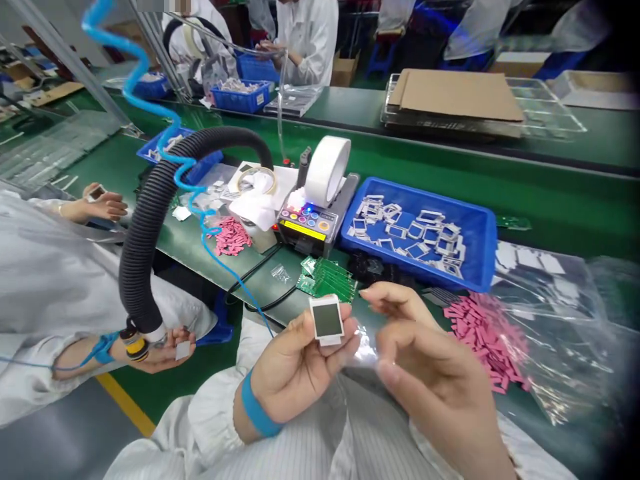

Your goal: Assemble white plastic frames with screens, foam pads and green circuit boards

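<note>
I'm watching the left hand [300, 367], its wrist ringed by a blue strap [257, 405], pinch a small white-framed dark panel [327, 319] between thumb and fingertips, holding it up near the bench edge with its dark face toward my camera. The right hand [430, 387] is blurred and spread, its thumb and forefinger well apart just beside the panel. A piece of clear film [366, 348] shows between the two hands, but I can't tell whether either hand touches it. On the green workbench [565, 227], green circuit boards [327, 279] lie nearest the panel. Just beyond them is a blue tray [480, 227] of white frames [405, 230], and to the right, pink pieces [487, 340] are heaped on a clear plastic bag [555, 320]. A tape dispenser [310, 230] carrying a white tape roll [327, 171] sits beside the tray. At the left, a co-worker's hand [150, 353] holds a small white piece [183, 350] below a black corrugated hose [145, 227].
</note>
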The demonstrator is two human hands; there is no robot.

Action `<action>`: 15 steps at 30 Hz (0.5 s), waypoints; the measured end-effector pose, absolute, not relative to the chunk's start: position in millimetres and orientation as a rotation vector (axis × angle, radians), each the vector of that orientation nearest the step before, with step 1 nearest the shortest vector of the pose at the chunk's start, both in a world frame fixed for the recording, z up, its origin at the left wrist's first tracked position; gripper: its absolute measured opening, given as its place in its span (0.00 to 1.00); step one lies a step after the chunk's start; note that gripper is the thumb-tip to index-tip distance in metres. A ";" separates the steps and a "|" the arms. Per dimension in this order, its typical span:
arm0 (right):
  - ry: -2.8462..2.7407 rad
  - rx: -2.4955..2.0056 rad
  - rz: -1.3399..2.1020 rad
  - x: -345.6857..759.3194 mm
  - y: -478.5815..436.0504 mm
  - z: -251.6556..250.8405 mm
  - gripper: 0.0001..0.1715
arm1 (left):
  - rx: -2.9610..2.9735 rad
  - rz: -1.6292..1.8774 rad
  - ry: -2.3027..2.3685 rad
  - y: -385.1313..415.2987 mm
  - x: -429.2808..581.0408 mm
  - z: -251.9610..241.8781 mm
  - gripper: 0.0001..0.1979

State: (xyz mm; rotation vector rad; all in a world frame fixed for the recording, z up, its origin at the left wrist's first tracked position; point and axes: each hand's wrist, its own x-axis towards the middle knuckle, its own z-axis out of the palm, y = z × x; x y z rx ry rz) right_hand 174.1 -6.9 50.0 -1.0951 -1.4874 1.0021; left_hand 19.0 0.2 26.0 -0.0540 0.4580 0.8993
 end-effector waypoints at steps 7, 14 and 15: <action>-1.580 -1.096 0.876 161.5 2.9 50.8 0.08 | 0.014 0.903 0.485 4.0 31.6 31.9 0.12; -1.493 -1.199 0.755 162.5 11.0 42.9 0.06 | -0.014 0.945 0.458 4.3 34.6 33.6 0.09; -1.486 -1.212 0.759 162.9 11.5 42.7 0.06 | -0.018 0.948 0.449 4.4 34.8 33.8 0.09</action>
